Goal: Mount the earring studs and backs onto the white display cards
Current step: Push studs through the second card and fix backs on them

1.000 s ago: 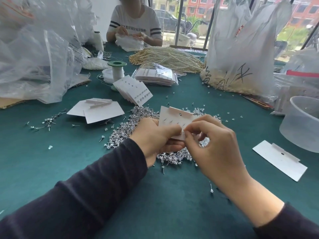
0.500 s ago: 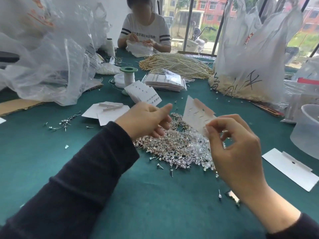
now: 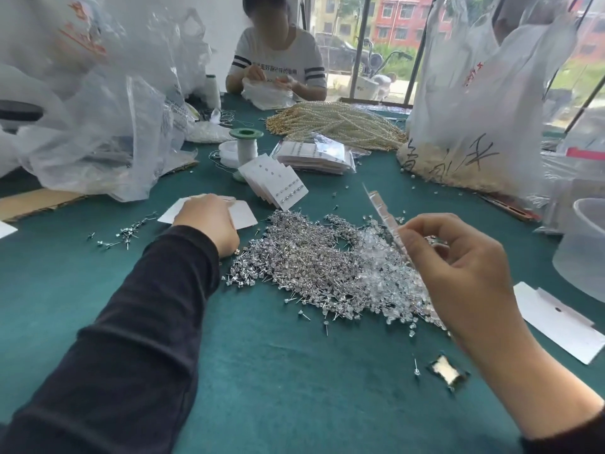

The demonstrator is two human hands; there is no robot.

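Left hand has left the held card, fingers now curled on blank cards toward the counter's left edge; right hand pinches it, apparently finished.

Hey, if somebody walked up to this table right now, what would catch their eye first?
Probably the glittering heap of earring studs spread over the middle of the green table, with clear backs mixed in on its right side. Above it, the right hand pinches a white card edge-on. Farther back lies a mound of pearl strands.
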